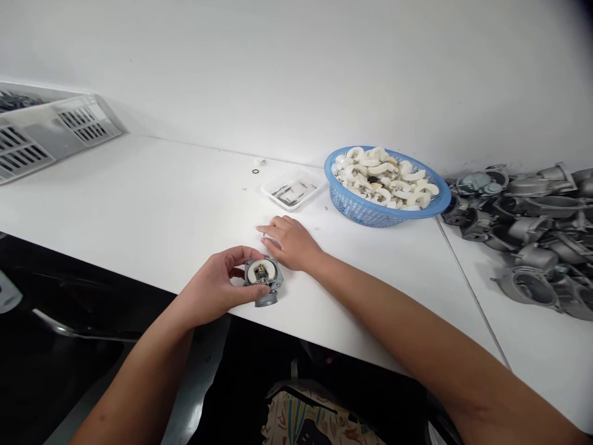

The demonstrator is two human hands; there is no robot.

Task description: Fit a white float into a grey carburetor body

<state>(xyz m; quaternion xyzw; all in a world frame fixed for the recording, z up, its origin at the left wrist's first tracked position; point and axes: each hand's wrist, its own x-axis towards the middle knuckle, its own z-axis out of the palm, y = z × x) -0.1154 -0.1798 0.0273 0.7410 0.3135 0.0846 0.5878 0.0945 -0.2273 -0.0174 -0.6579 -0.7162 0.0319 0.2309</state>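
My L hand [214, 285] has a grip on a small grey metal part w/ a round pipe end [265, 300], thumb on the near side, fingers on the far side. It's by the near edge of the flat white table [152, 204]; can't tell if it touches the top. In it sits a white curved ring piece [253, 272] w/ a gold-coloured metal bit [261, 269] in the mid.

My R hand [293, 242] is at abt 1 o'clock from the part, low over the table, thumb & pointer a bit apart. A tiny dark thin thing [264, 234] shows near the tips; can't tell if I pinch it.

Clear plastic tray w/ thin dark sticks [278, 203]: btwn 12 & 1. Round blue plastic basket [354, 210], full of white curved bits [382, 170]: 2 o'clock. Pile of grey metal parts [532, 235]: nr 3.
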